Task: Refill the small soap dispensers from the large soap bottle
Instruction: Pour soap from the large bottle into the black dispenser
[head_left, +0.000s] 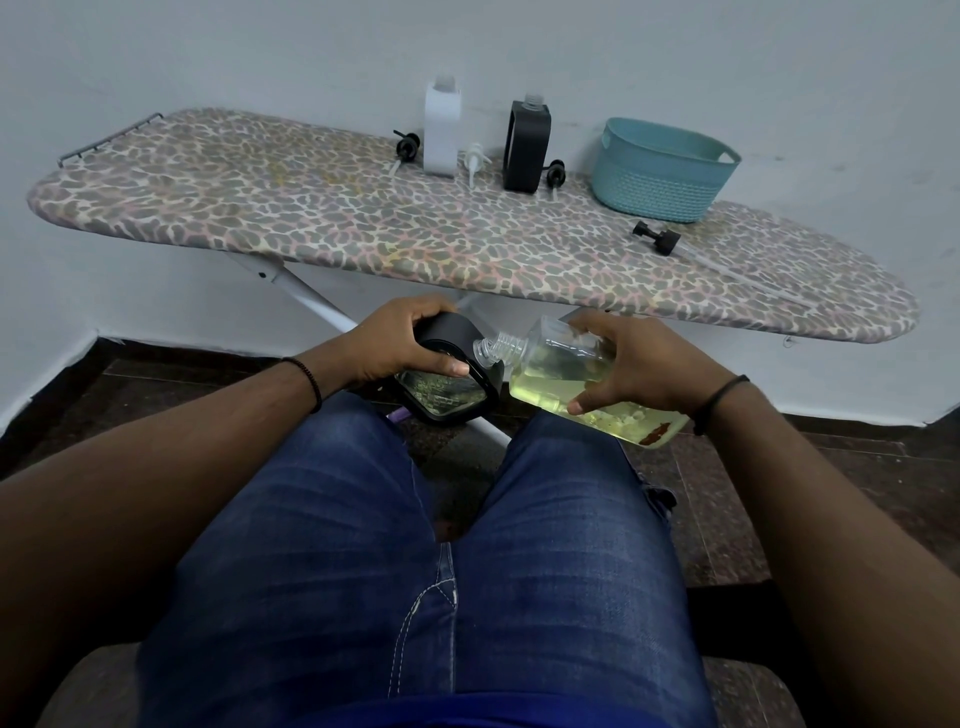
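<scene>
Tilting toward each other over the person's denim-clad lap, two containers meet neck to neck below the edge of the ironing board (363, 228), whose padded cover carries a pebbly leopard print. The left hand (400, 338) wraps its grip around a small soap dispenser (457, 384), a rounded black shell with a glossy clear window; fingers curl over the top and the thumb presses the front edge. The right hand (628, 364) closes its grip on the large soap bottle (571, 384), a clear, square-shouldered plastic bottle lying almost on its side, its ribbed threaded neck pointing left at the dispenser's top. Pale yellow-green liquid pools along the bottle's lower side (whether any is flowing at the mouth I cannot tell). On the board by the wall stand a white dispenser (442, 132) and a black dispenser (527, 145), both uncapped, with loose pump heads (555, 174) lying beside them, and a teal woven-look plastic basket (662, 171) to the right.
</scene>
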